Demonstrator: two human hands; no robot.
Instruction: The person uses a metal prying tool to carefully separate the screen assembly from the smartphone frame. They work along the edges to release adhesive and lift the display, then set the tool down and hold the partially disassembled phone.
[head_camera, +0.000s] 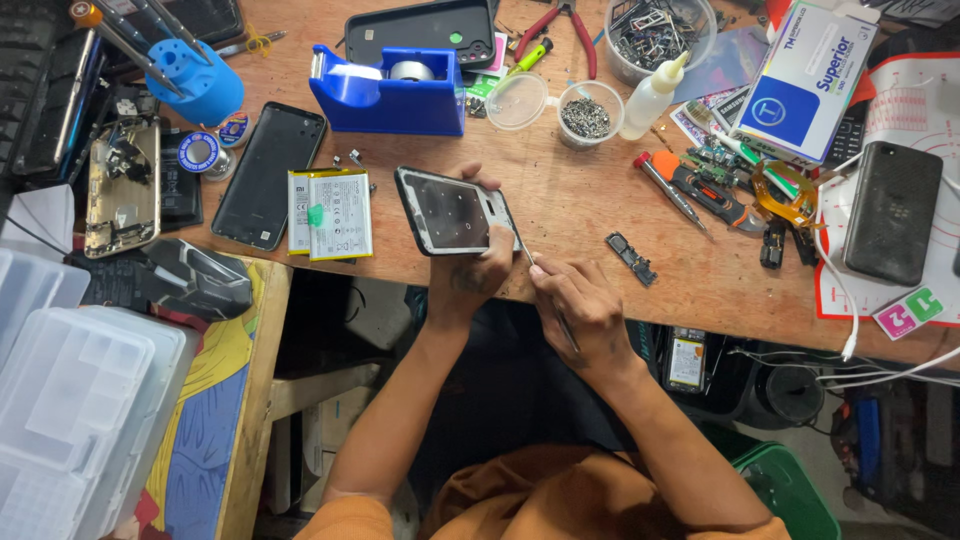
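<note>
Phone frame (455, 211) lying flat, long axis left-right, left hand (478, 262) gripping

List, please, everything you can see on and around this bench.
phone: 1, black, held at bench edge
tool: 1, thin metal, at phone's edge
battery: 2, white and yellow, left of phone
back cover: 1, black, left of battery
tape dispenser: 1, blue, behind phone
bottle: 1, white, upper middle
cups: 2, clear, beside bottle
box: 1, blue and white, upper right
screwdriver: 1, red-tipped, right
bench: 1, brown wood
left hand: holds phone
right hand: holds tool
</note>
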